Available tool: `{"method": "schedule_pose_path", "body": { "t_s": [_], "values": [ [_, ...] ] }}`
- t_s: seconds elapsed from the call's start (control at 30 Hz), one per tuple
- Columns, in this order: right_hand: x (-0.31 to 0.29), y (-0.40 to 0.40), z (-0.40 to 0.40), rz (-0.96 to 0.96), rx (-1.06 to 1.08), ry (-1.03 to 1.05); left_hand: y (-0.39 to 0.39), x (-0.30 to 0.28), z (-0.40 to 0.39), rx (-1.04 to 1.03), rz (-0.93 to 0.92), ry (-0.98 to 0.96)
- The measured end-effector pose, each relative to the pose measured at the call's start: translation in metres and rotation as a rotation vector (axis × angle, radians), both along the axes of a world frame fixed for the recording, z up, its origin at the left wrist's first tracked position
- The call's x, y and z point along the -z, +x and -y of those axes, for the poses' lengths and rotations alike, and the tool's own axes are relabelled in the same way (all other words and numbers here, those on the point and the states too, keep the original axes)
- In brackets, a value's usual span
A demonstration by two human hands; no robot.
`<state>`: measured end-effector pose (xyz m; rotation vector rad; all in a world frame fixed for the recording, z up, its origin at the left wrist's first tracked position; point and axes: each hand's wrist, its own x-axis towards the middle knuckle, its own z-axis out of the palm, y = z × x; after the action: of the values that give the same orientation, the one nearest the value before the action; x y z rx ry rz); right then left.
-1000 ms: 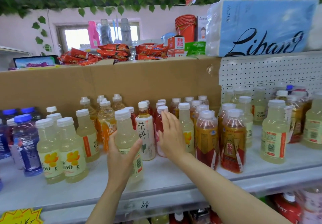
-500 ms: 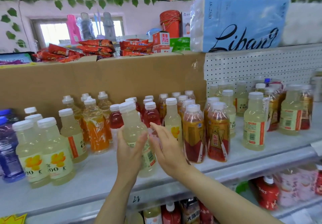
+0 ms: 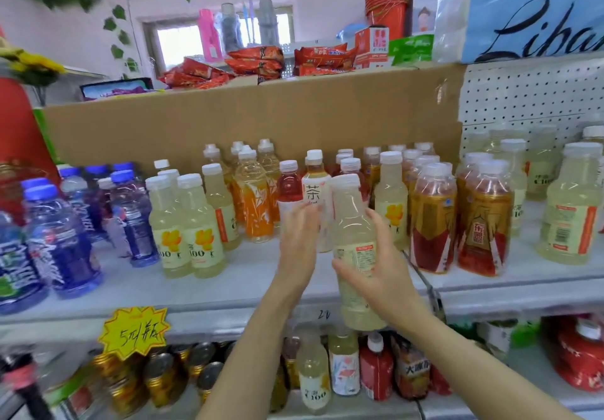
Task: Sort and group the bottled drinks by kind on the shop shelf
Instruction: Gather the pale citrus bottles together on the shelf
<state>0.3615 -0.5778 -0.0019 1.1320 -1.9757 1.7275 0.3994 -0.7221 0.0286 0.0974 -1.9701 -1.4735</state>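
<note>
The right hand (image 3: 376, 275) now grips the pale bottle (image 3: 354, 249), lifted off the shelf (image 3: 228, 288) since a second ago, while the left hand (image 3: 299, 239) reaches flat-fingered toward the tea bottle (image 3: 315, 190) beyond it, so regrouping looks underway

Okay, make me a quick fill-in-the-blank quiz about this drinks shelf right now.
1. The right hand holds a pale yellow bottle with a ____ cap.
2. The left hand touches the bottle with the ____ label.
3. The purple drinks have ____ caps.

Missing words: white; white; blue
</note>
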Motion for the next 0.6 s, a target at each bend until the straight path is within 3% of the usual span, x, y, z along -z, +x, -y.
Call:
{"method": "schedule_pose_path", "body": {
  "t_s": [0.1, 0.17, 0.33, 0.43, 0.6],
  "values": [
    [0.011, 0.003, -0.007, 0.091, 0.025, -0.066, -0.007, -0.002, 0.077, -0.832, -0.175, 0.12],
    [0.016, 0.0, -0.014, 0.125, 0.044, -0.094, -0.011, 0.0, 0.119, -1.068, -0.057, 0.152],
    [0.021, -0.009, -0.028, 0.147, 0.068, -0.093, -0.028, 0.013, 0.149, -1.165, 0.133, -0.012],
    [0.021, -0.009, -0.035, 0.167, 0.063, -0.096, -0.034, 0.016, 0.154, -1.211, 0.115, -0.029],
    [0.019, -0.012, -0.048, 0.165, 0.066, -0.137, -0.03, 0.022, 0.158, -1.049, -0.025, -0.001]
  ]
}}
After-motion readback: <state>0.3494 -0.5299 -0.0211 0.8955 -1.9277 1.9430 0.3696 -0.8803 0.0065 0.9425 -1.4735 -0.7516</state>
